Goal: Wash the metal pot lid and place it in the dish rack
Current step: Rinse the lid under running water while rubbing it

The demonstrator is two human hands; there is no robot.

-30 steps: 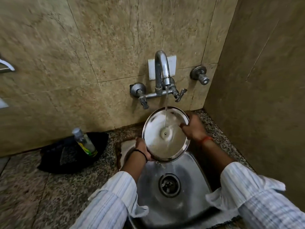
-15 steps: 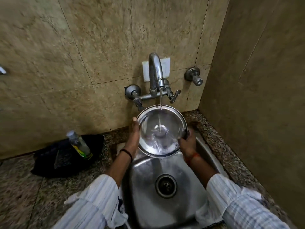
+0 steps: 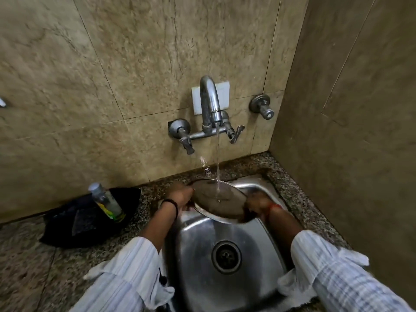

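The round metal pot lid (image 3: pixel 221 202) lies nearly flat over the far end of the steel sink (image 3: pixel 198 255). A thin stream of water from the wall tap (image 3: pixel 210 104) falls onto it and splashes. My left hand (image 3: pixel 180 194) grips the lid's left rim. My right hand (image 3: pixel 256 202) grips its right rim and looks blurred. No dish rack is in view.
A clear bottle with a yellow-green label (image 3: pixel 107 202) stands in a black tray (image 3: pixel 90 219) on the speckled granite counter (image 3: pixel 33 262) at the left. A separate wall valve (image 3: pixel 262 106) sits right of the tap. A tiled side wall closes in the right.
The lid went from tilted up under the spout, facing me, to low and nearly flat over the sink. Both hands dropped with it, and the view pulled back.
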